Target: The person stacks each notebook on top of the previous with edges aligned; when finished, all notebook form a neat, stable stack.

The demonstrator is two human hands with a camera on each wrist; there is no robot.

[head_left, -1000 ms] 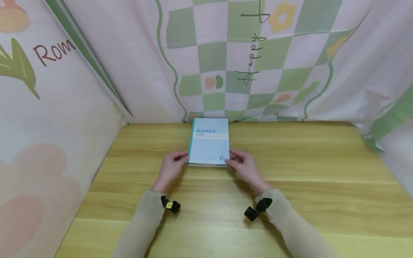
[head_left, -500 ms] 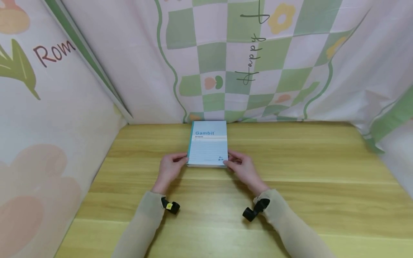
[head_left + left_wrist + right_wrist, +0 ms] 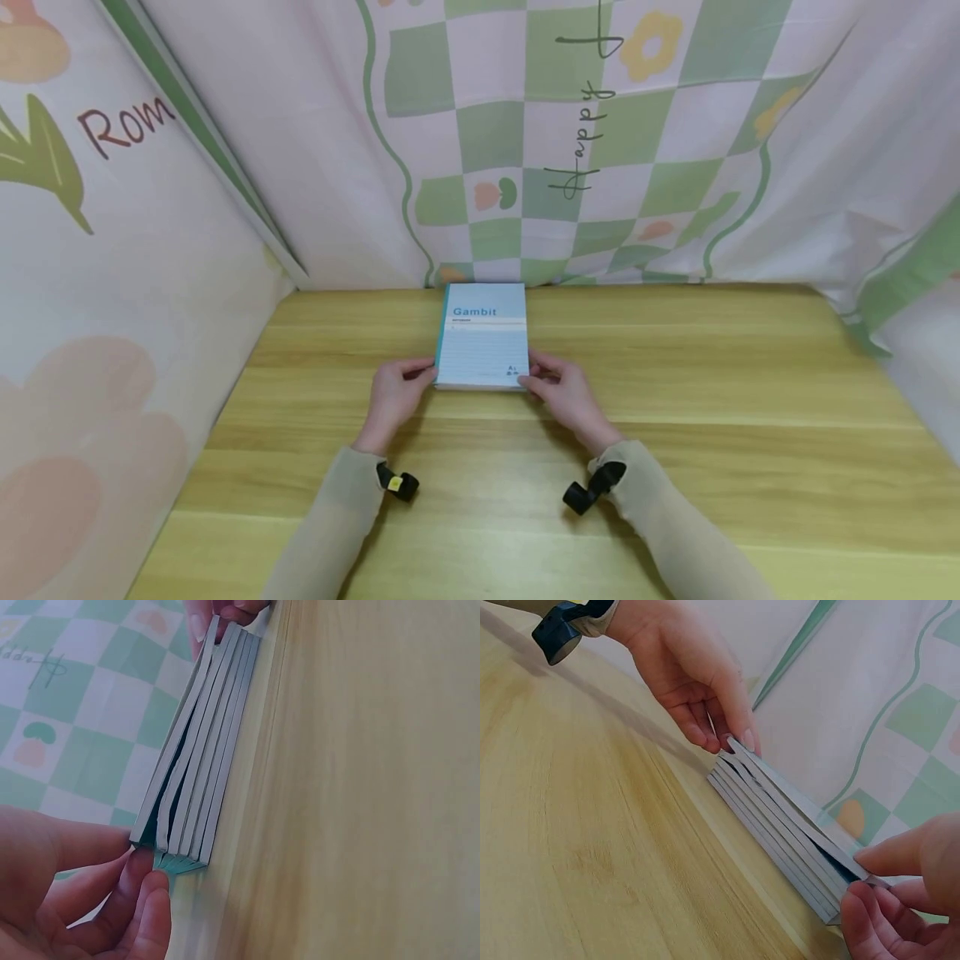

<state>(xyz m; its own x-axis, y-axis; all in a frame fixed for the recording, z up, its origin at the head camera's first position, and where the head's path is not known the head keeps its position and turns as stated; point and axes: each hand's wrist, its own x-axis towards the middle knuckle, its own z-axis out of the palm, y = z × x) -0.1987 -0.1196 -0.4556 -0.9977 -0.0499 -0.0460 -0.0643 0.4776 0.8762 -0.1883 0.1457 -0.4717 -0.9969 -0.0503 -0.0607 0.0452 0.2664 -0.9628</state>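
Note:
A pale blue notebook marked "Gambit" [image 3: 482, 342], with a teal spine along its left side, tops a stack of several notebooks [image 3: 201, 757] at the back of the table. My left hand [image 3: 396, 396] pinches the top notebook at its near left corner, thumb above and fingers curled at the spine. At the near right corner, my right hand [image 3: 568, 396] pinches it the same way. Both wrist views show the top notebook's near edge slightly raised, with a dark gap beneath it. The lower notebooks [image 3: 769, 851] lie flat on each other.
The stack stands on a wooden table [image 3: 712, 400], close to the green-and-white checkered curtain [image 3: 491, 133] behind. A printed curtain [image 3: 97, 283] borders the left side. A black wrist camera [image 3: 581, 498] sits at each sleeve cuff.
The top notebook has shifted a little left and nearer to me, mostly in the first half second. The right hand moved slightly left with it. Both hands keep their pinch.

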